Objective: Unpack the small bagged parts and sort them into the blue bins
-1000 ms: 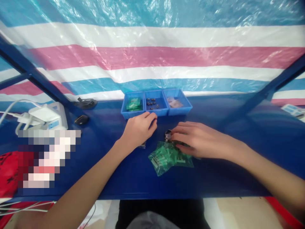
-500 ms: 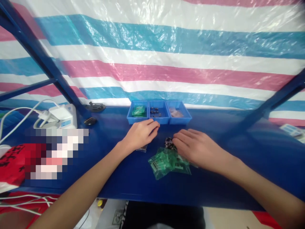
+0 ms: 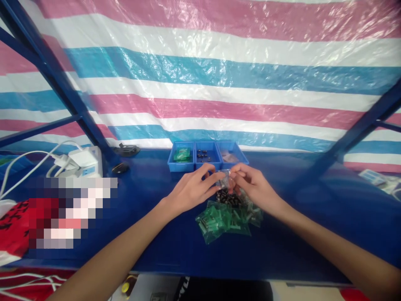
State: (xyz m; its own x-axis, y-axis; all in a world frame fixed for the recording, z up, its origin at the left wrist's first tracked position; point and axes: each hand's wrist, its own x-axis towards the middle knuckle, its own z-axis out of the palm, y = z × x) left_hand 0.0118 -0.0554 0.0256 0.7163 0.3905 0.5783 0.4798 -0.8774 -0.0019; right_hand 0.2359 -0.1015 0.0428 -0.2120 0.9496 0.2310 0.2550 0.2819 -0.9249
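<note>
My left hand (image 3: 194, 187) and my right hand (image 3: 254, 186) meet over the table, both closed on a small clear plastic bag (image 3: 223, 179). The fingertips pinch the bag from either side. Just below it lies a heap of small dark metal parts (image 3: 228, 198), too small to name. In front of that heap are several green plastic packets (image 3: 213, 219) with pale strips inside. More clear packets (image 3: 255, 213) lie partly under my right hand.
Three joined blue bins stand behind my hands: the left bin (image 3: 181, 168) holds green packets, the middle dark parts (image 3: 203, 154), the right clear bags (image 3: 229, 157). A power strip with white plugs (image 3: 83, 159), a computer mouse (image 3: 120, 168) and a red bag (image 3: 15, 228) are at left.
My left hand has moved right and my right hand has lifted off the heap. They have come together, with the clear bag now between them. The view has tilted up slightly.
</note>
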